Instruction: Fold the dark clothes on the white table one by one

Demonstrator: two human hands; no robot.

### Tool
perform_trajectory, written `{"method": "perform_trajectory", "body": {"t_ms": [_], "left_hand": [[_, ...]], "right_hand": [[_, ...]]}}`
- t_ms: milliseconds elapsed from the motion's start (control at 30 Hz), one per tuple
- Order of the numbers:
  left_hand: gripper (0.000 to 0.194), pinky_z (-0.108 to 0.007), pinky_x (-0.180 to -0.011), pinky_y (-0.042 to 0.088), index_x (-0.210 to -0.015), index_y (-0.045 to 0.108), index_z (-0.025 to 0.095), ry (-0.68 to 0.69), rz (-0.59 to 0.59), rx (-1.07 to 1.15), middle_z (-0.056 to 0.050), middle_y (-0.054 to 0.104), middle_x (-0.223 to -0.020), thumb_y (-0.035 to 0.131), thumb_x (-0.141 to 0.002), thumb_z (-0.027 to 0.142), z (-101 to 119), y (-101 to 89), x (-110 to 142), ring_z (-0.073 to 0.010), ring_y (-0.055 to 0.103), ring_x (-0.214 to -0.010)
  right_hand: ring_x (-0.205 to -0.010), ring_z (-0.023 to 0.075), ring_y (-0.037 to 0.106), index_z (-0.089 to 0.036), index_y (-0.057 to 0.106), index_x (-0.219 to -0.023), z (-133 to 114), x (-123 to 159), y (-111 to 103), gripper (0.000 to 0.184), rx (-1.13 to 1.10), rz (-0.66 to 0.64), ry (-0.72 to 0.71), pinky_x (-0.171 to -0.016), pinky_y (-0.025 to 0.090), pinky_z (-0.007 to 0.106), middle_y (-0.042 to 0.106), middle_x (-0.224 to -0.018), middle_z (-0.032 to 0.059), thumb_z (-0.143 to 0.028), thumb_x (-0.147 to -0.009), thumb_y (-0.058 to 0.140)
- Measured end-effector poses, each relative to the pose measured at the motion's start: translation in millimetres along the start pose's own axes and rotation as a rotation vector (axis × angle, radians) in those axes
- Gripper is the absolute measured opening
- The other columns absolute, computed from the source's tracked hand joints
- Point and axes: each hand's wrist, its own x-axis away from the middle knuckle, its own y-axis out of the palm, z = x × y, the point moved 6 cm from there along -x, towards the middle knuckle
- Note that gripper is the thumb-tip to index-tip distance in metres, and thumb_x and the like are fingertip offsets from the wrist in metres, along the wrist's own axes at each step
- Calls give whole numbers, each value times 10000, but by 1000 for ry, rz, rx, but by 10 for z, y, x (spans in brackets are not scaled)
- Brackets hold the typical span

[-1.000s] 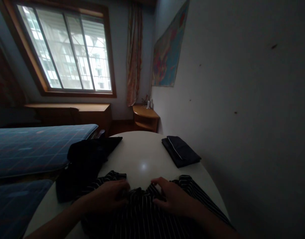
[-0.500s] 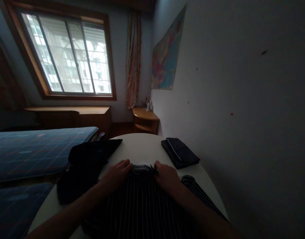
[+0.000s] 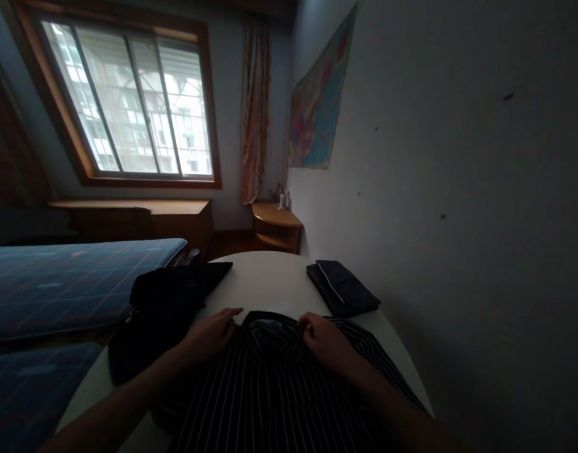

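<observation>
A dark shirt with thin white stripes [image 3: 274, 390] lies spread over the round table, its collar [image 3: 270, 324] toward the far side. At the collar's left is my left hand [image 3: 213, 333], fingers stretched out and thumb apart, close to the shoulder cloth. My right hand [image 3: 324, 343] sits at the collar's right with its fingers curled in a pinch on the shirt; its fingertips are partly hidden in the dimness. A striped sleeve or side [image 3: 378, 352] of the shirt runs out past my right wrist.
On the pale round table [image 3: 265, 283], a folded dark garment [image 3: 343, 289] lies at the right and a loose dark garment [image 3: 161, 314] at the left. A blue checked mattress [image 3: 72, 283] stands left of the table. The wall [image 3: 459, 283] rises close on the right.
My hands have moved apart from the gathered collar, the left one loosening its fingers. The collar now lies wider and flatter, and the striped cloth spreads farther at the right.
</observation>
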Motion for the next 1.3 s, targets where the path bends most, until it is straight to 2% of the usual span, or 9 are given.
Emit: {"method": "perform_trajectory", "body": {"t_ms": [167,233,333,467,633,800,967,1133,1300], "left_hand": [[488,-405,-1055,424,-1378,535,181,39,20,24,-101,703,-1197,431,-948,386,-7,4,-102,-259,597,-1178],[540,-414,-1060,422,-1425,484,181,57,-10,65,-106,683,-1246,460,-935,407,17,54,-135,-257,603,-1168],[608,-399,-1040,443,-1459,417,208,88,-73,162,-96,640,-1327,533,-889,384,41,172,-175,-243,619,-1154],[344,-348,-935,503,-1184,600,185,104,-93,260,-85,711,-1160,522,-891,347,56,240,-236,-236,659,-1056],[185,-291,-837,520,-1026,603,197,53,104,232,-41,731,-1001,503,-907,297,19,-40,-440,-201,681,-939],[231,-317,-877,491,-1163,525,205,-107,302,79,-72,688,-1135,433,-968,287,-69,-441,-762,-211,665,-1001],[217,-349,-868,483,-1163,542,226,-226,288,-112,-90,641,-1251,462,-964,260,-189,-428,-941,-254,653,-1067],[248,-379,-787,516,-1097,610,181,-340,147,-258,-119,692,-1116,406,-958,166,-507,-150,-830,-277,699,-936],[381,-451,-816,514,-1194,583,94,-411,164,-358,-211,665,-1128,285,-956,87,-624,-157,-712,-333,655,-1031]], "right_hand": [[-1109,190,614,-177,732,-877,88,-130,31,352,-129,-161,-147,-1039,411,328,686,-1149,69,-68,-785,410],[-1144,200,604,-180,718,-1027,139,-129,75,369,-129,-161,-125,-1047,412,344,671,-1202,70,-88,-779,460],[-1225,241,558,-147,522,-1378,226,-140,155,631,-95,-155,-38,-1053,408,369,611,-1323,127,-186,-756,622],[-1060,242,640,-103,520,-1362,356,-257,192,692,-101,-164,143,-906,484,339,674,-1198,144,-225,-714,728],[-946,200,660,-132,684,-1064,317,-591,-127,277,-87,14,145,-831,476,280,716,-1017,85,-172,-790,667],[-1063,199,625,-205,633,-1119,91,-999,-610,244,-8,413,45,-940,439,308,681,-1130,65,-157,-900,538],[-1205,170,553,-172,515,-1319,73,-1254,-291,449,57,339,25,-1039,388,288,591,-1318,100,-54,-892,441],[-1146,173,595,-171,628,-1186,300,-998,73,351,107,150,16,-996,409,256,634,-1269,85,-95,-851,557],[-1047,201,628,-172,666,-1063,534,-548,-209,212,184,127,84,-904,428,276,690,-1099,85,-217,-874,580]]}}
